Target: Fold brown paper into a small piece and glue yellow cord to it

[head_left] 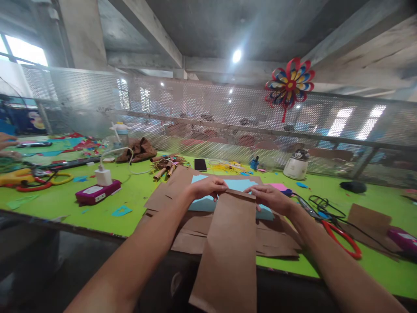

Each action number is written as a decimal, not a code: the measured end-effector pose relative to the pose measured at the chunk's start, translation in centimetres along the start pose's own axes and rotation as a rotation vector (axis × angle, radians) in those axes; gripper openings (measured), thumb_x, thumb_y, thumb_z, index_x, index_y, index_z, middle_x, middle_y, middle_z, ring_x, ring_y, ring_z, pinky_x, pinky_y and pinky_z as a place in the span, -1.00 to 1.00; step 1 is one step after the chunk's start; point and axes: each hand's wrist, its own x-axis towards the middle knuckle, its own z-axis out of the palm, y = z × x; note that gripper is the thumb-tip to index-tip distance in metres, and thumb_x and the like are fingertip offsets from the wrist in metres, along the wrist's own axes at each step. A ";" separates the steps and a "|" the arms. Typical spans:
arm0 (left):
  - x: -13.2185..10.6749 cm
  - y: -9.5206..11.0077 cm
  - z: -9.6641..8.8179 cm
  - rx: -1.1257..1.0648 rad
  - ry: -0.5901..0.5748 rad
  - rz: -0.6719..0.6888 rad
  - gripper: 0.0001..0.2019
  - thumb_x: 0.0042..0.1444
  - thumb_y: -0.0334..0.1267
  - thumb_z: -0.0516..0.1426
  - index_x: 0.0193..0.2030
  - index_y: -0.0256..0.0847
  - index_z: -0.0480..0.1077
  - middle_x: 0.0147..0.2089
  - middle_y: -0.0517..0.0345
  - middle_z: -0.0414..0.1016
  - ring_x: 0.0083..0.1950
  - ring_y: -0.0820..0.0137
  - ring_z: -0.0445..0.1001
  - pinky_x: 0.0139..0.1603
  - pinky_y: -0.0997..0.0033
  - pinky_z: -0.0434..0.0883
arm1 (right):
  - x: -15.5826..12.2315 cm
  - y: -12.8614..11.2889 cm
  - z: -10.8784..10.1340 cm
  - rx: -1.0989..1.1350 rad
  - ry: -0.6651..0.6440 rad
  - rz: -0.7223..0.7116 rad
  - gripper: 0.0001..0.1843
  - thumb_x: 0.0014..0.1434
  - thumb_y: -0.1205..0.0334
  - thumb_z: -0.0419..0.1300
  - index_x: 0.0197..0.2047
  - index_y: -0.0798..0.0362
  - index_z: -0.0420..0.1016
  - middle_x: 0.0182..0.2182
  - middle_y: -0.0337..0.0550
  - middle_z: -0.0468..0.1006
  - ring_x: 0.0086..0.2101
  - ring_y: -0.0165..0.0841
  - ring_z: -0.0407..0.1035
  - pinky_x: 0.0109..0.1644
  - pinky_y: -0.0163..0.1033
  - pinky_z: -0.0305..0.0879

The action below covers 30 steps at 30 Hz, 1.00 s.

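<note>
Brown paper strip (233,243) reaches toward us past the near edge of a green table (58,205) as we grip its folded far end, our left hand (208,188) pinching one corner and our right hand (273,198) the other, fingers closed, above light-blue sheets (239,184) and stacked brown paper (189,240).

Green tabletop (137,191), perforated metal partition (202,104), concrete ceiling (208,26), glowing lamp (236,55), bright window (28,48)
</note>
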 end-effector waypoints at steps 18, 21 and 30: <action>0.7 -1.2 4.5 -0.250 -0.165 -0.030 -0.80 -0.06 -0.25 0.20 -0.29 -0.31 0.43 -0.37 0.11 0.41 -0.39 0.49 0.34 -0.34 0.44 0.25 | -0.4 -2.4 3.1 0.028 0.103 -0.136 -0.70 0.09 0.00 0.12 -0.27 0.07 0.45 -0.37 -0.14 0.47 -0.39 -0.37 0.34 -0.31 -0.27 0.26; 1.0 -0.8 3.1 -0.130 0.098 0.050 -0.79 -0.03 -0.20 0.15 -0.30 -0.30 0.43 -0.42 0.17 0.40 -0.43 0.53 0.31 -0.37 0.50 0.23 | 0.0 -2.3 3.3 -0.204 0.045 -0.071 -0.67 0.13 0.00 0.07 -0.31 0.11 0.44 -0.43 -0.16 0.45 -0.42 -0.39 0.30 -0.37 -0.30 0.21; 1.1 -0.6 2.6 0.611 0.096 0.167 -0.74 -0.06 -0.19 0.15 -0.29 -0.33 0.49 -0.39 0.15 0.47 -0.36 0.46 0.32 -0.31 0.53 0.23 | 1.1 -0.7 3.5 -0.636 0.112 -0.080 -0.67 0.14 0.08 0.02 -0.42 0.14 0.44 -0.53 -0.18 0.44 -0.49 -0.41 0.23 -0.43 -0.33 0.13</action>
